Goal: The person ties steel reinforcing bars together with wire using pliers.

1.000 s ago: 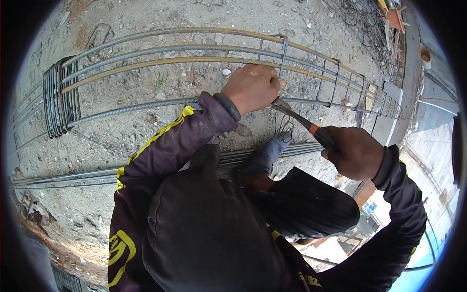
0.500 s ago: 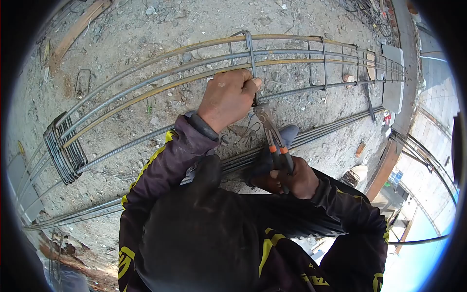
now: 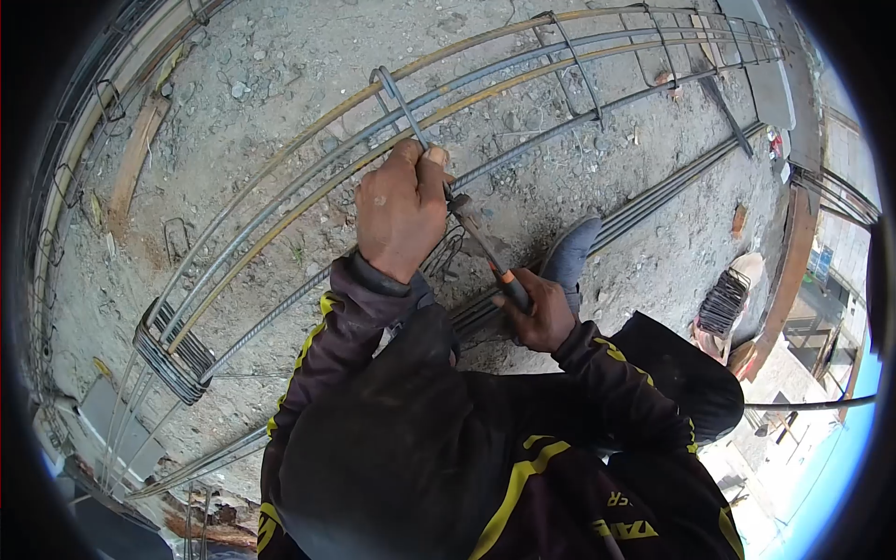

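My left hand [image 3: 401, 213] is closed around the lower corner of a square steel stirrup [image 3: 399, 101], where it meets the bottom bar of a long rebar cage [image 3: 523, 154]. In my right hand [image 3: 543, 315] are pincers [image 3: 485, 245] with orange and black handles, pressed together in the fist. The jaws of the pincers reach the joint just beside my left thumb; the wire there is too small to make out. A tight bunch of stirrups [image 3: 177, 355] hangs on the bars at the left end of the cage.
Several loose bars [image 3: 667, 196] lie along the ground beside my shoe [image 3: 571, 257]. A stack of stirrups [image 3: 723, 303] is at the right, near a rusty beam [image 3: 786, 271]. A wooden plank [image 3: 140, 159] lies at the upper left on rubble-strewn soil.
The view has turned, and the cage now slants up to the right. The pincer handles, spread before, are now together, and my right hand has come nearer to my left hand.
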The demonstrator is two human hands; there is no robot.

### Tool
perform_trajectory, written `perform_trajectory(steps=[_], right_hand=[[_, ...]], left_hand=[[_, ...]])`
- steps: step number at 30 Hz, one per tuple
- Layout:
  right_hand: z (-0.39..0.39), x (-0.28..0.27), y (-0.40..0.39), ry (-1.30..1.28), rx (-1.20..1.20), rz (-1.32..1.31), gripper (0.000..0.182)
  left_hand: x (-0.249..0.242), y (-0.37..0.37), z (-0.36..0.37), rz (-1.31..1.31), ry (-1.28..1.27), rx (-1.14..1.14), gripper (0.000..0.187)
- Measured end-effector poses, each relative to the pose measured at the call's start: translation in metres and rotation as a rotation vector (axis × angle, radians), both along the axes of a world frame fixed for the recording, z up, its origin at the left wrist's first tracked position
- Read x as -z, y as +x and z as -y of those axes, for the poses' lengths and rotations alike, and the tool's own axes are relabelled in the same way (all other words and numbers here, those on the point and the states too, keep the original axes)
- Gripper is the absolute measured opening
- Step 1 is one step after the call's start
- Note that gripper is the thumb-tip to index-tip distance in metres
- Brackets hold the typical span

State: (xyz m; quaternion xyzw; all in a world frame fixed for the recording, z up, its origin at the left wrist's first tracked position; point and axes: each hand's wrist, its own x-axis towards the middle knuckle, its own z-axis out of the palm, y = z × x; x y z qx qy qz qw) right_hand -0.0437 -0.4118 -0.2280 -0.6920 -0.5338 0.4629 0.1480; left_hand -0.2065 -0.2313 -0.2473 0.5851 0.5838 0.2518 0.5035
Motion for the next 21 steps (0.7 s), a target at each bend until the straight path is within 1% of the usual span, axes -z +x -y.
perform_trajectory(steps=[3,6,7,10,13,15,16,19,21], right_hand=[[0.003,-0.008,-0.010,-0.072,0.079,0.035,0.031],[0.000,-0.029,-0.014,-0.113,0.091,0.113,0.031],[0.002,-0.033,-0.015,-0.128,0.106,0.116,0.031],[0.003,-0.036,-0.018,-0.090,0.117,0.129,0.030],[0.003,-0.031,-0.022,-0.072,0.118,0.215,0.029],[0.000,-0.037,-0.024,-0.105,0.128,0.228,0.028],[-0.002,-0.038,-0.023,-0.121,0.133,0.238,0.027],[0.003,-0.034,-0.025,-0.134,0.214,0.241,0.029],[0.009,-0.025,-0.028,-0.109,0.267,0.185,0.030]], left_hand=[[0.002,0.001,-0.001,0.068,-0.039,-0.010,0.029],[-0.018,-0.012,-0.015,-0.162,0.056,0.223,0.028],[-0.016,-0.020,-0.017,-0.239,0.157,0.277,0.033],[-0.072,-0.025,-0.059,-0.450,0.130,0.138,0.048],[-0.053,-0.003,-0.113,-0.380,0.558,0.134,0.064],[-0.004,-0.004,-0.137,-0.467,0.358,0.431,0.068],[0.011,-0.008,-0.143,-0.503,0.252,0.575,0.071],[0.016,-0.016,-0.154,-0.276,-0.440,0.689,0.074],[0.031,-0.019,-0.156,-0.172,-0.434,0.708,0.079]])
